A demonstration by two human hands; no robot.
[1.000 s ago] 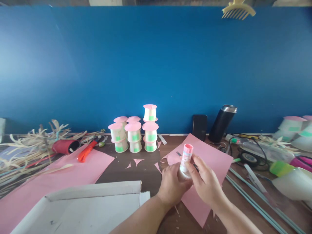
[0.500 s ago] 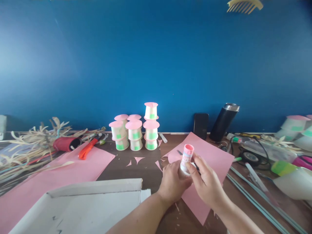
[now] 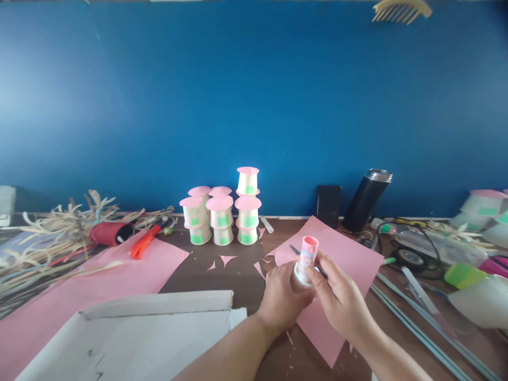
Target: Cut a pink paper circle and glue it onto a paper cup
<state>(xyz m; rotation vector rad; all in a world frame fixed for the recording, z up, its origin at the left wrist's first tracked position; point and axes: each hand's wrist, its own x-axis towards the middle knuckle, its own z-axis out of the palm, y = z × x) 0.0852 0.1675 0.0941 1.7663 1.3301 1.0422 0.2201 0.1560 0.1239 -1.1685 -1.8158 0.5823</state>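
A pink-capped glue stick (image 3: 307,255) stands nearly upright between both hands, above a pink paper sheet (image 3: 349,259). My left hand (image 3: 282,301) is curled around something white at the stick's lower end; I cannot make out what. My right hand (image 3: 340,300) pinches the glue stick's body with its fingertips. Behind them, a stack of small white cups with pink paper tops (image 3: 223,214) stands against the blue wall.
A white cardboard tray (image 3: 159,338) lies at the front left, a second pink sheet (image 3: 99,286) beside it. Dried straw (image 3: 55,233), a red roll (image 3: 105,233) and an orange cutter (image 3: 143,243) lie left. A black flask (image 3: 365,200), phone (image 3: 328,205), cables and containers crowd the right.
The glue stick and both hands have sunk slightly toward the pink sheet. The view has shifted a little; nothing else has moved.
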